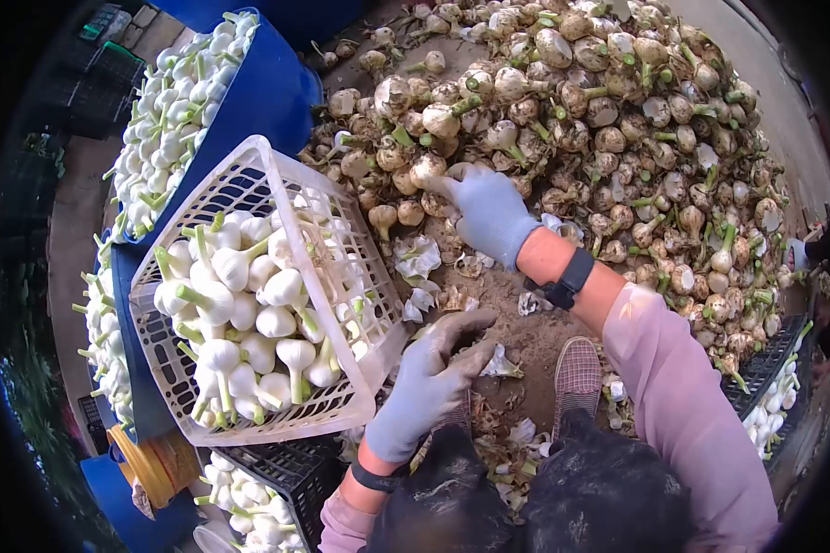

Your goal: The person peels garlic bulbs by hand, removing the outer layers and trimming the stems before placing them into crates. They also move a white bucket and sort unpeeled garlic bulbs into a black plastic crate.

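My right hand (494, 217), in a pale, dirt-stained glove, is at the near edge of a large heap of unpeeled garlic (609, 138). Its fingers close on a soil-brown garlic bulb (427, 170). Lower down, my left hand (424, 392), also gloved, hovers above the ground with thumb and fingers apart, nothing between them. Beside it on the left, a white plastic crate (272, 175) stands tilted, holding clean white garlic bulbs (240, 313) with green stems.
Blue tubs (272, 92) full of white garlic stand at the left. Black crates (277, 465) with garlic sit at lower left and far right. A yellow bucket (161, 461) is at lower left. Peeled skins (420, 263) litter the soil around my shoes (576, 373).
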Tool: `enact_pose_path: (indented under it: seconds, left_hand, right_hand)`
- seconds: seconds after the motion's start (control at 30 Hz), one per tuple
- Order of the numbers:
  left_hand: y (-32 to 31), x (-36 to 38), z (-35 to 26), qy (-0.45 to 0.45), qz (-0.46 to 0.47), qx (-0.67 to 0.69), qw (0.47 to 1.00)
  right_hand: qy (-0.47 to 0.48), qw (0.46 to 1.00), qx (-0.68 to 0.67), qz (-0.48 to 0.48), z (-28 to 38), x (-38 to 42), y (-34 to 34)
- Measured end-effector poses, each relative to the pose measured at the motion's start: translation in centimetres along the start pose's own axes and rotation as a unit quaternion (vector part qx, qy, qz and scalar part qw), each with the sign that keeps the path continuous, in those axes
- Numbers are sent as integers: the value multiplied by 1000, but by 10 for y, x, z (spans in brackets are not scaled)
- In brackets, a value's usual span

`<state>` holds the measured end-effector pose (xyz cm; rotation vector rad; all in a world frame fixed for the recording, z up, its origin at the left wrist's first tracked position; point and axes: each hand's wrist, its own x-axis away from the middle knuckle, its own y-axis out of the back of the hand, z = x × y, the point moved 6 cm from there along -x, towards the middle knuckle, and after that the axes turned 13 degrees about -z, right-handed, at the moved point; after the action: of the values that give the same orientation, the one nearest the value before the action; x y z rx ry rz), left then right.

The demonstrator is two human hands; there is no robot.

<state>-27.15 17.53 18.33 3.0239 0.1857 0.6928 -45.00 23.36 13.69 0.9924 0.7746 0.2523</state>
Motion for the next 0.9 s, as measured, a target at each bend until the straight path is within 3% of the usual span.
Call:
enact_pose_path:
  seconds: [0.03,0.07,0.1,0.13,0.17,0.2,0.27,0.3,0.37,0.4,0.47,0.53,0.6,0.67,0.73,0.8,0.87,0.9]
  left_hand:
    - [-6,-11,9,-29,21,-2,999]
    - [-10,-20,29,25,16,32,999]
    - [-10,-30,49,16,-24,-1,1000]
    - [-8,-38,36,-78,-43,-158,984]
    - [-6,-46,53,-69,-75,-178,979]
    - [-2,-51,63,-107,-128,-181,969]
    - [10,-59,76,-105,-225,-71,966]
    - [13,-64,77,-102,-235,-68,964]
    - [21,-69,73,-149,-320,-68,933]
    - [19,-76,84,-151,-313,-61,936]
    - [10,-99,129,1,-277,84,957]
    - [9,-94,111,-87,-278,-13,956]
    - [8,-89,113,1,-235,72,969]
    - [18,-92,128,-40,-242,8,970]
    - [26,-93,133,-24,-256,83,963]
    - [28,-82,112,-61,-275,93,955]
    - [26,-77,95,-121,-283,128,943]
    - [20,-80,101,-89,-249,207,942]
  right_hand:
    - [17,997,61,43,7,-21,-15]
    - [32,995,81,52,7,-33,-37]
    - [25,986,116,114,6,-44,-56]
    - [13,991,108,79,2,-45,-71]
    - [12,991,98,91,3,-49,-74]
    - [-23,990,70,116,-1,-49,-73]
    - [-94,990,-101,8,-19,-31,-54]
    - [-147,962,-228,10,-26,-14,-40]
    - [-140,967,-212,8,-23,19,-28]
    - [-138,975,-172,10,-27,30,-25]
    - [-107,994,-16,-12,-26,23,-24]
    - [-79,995,-63,5,-3,-8,-22]
    - [-49,994,28,97,22,-26,-43]
    - [-42,977,90,190,15,-26,-86]
    - [-63,979,73,180,10,-27,-80]
    - [-165,968,-110,157,4,-7,-55]
    - [-137,957,-167,196,18,28,-21]
    - [-112,945,-232,201,25,52,-18]
